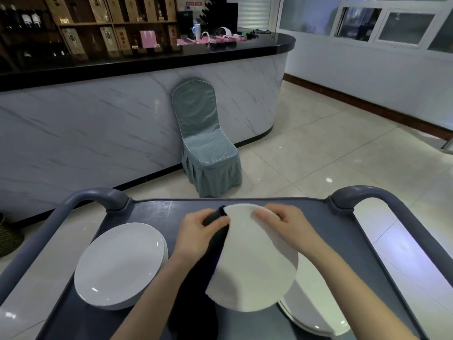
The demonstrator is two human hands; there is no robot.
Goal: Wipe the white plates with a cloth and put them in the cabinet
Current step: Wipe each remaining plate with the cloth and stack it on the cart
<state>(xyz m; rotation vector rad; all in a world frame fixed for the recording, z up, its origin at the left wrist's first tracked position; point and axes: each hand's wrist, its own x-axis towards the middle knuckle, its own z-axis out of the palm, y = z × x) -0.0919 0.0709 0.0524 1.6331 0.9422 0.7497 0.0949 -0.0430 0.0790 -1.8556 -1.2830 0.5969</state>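
Observation:
A white plate [255, 261] is held tilted above the grey cart [157, 212]. My right hand [282, 224] grips its far rim. My left hand [196, 227] clutches a dark cloth [215, 238] against the plate's left edge; the cloth hangs down below the hand. A stack of white plates [120, 263] sits on the cart at the left. More white plates [316, 307] lie on the right, partly hidden under the held plate.
The cart's curved grey handles [98, 195] rise at both far corners. Beyond it a chair in a grey-green cover [206, 143] stands against a marble-fronted bar counter [98, 123]. Tiled floor [343, 155] stretches to the right.

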